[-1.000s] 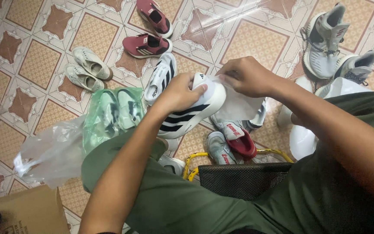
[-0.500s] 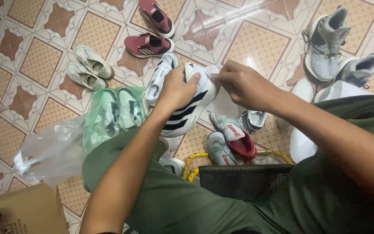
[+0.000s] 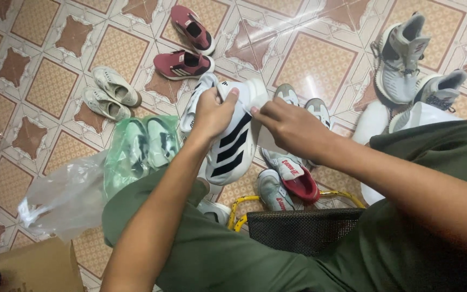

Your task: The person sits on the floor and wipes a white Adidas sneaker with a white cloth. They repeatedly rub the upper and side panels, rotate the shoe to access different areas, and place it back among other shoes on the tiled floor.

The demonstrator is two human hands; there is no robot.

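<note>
The left hand (image 3: 214, 111) is closed around the upper part of a white low-top sneaker with three black stripes on its side (image 3: 232, 146), thumb laid over the collar and the fingers wrapped behind. The shoe is held in the air above the lap, toe pointing down toward the person. Just to the right of it, the right hand (image 3: 293, 127) pinches the edge of a white sheet of stuffing paper (image 3: 258, 94) at the shoe's opening, fingers nearly shut on it.

To do this well, I judge the left hand should hold the shoe steady by its collar so the opening stays wide, while the right hand works the paper in small, even movements and avoids tearing it.

Below the right hand lie small grey-and-red children's shoes (image 3: 287, 181). Left of the left hand lies a clear plastic bag with pale green shoes (image 3: 136, 148); beyond it, a pair of maroon sneakers (image 3: 185, 59) on the patterned floor tiles (image 3: 320, 59).
</note>
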